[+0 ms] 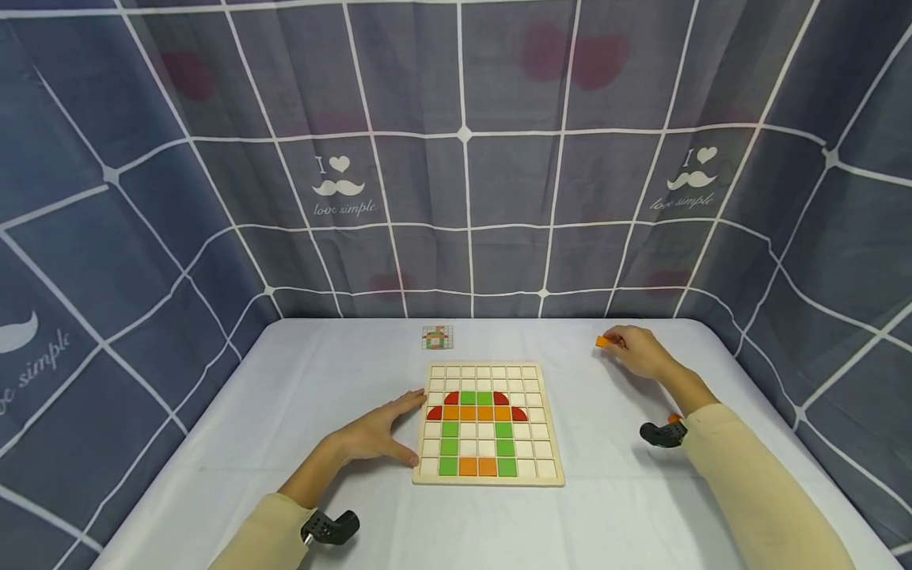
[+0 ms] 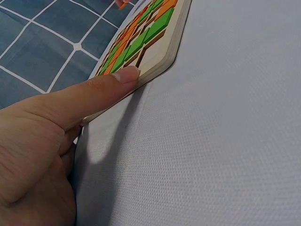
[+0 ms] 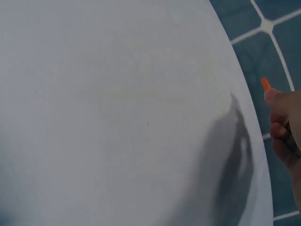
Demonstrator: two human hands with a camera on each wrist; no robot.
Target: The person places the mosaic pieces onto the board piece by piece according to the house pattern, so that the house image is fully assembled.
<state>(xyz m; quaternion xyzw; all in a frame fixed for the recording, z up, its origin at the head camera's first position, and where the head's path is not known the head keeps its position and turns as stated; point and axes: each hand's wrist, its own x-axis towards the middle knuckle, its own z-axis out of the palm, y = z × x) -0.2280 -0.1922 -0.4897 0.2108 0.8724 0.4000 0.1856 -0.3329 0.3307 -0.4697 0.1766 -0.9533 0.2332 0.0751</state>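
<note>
A light wooden grid board (image 1: pixel 538 443) lies on the table, filled partly with green, orange and red tiles in a mushroom-like pattern. My left hand (image 1: pixel 374 431) rests at its left edge with the fingers spread. In the left wrist view, the thumb (image 2: pixel 127 75) touches the board's corner. Off to the right and above the table, my right hand (image 1: pixel 641 352) pinches an orange tile (image 1: pixel 602 342) between thumb and fingertips. The same orange tile (image 3: pixel 265 84) pokes out past the thumb in the right wrist view, where the other fingers curl inward.
A small pattern card (image 1: pixel 438 337) lies behind the board. Something orange (image 1: pixel 674 418) shows beside the right wrist camera, mostly hidden by it. White cloth (image 1: pixel 342 348) covers the table, and a dark checked curtain (image 1: pixel 513 182) surrounds the back and sides.
</note>
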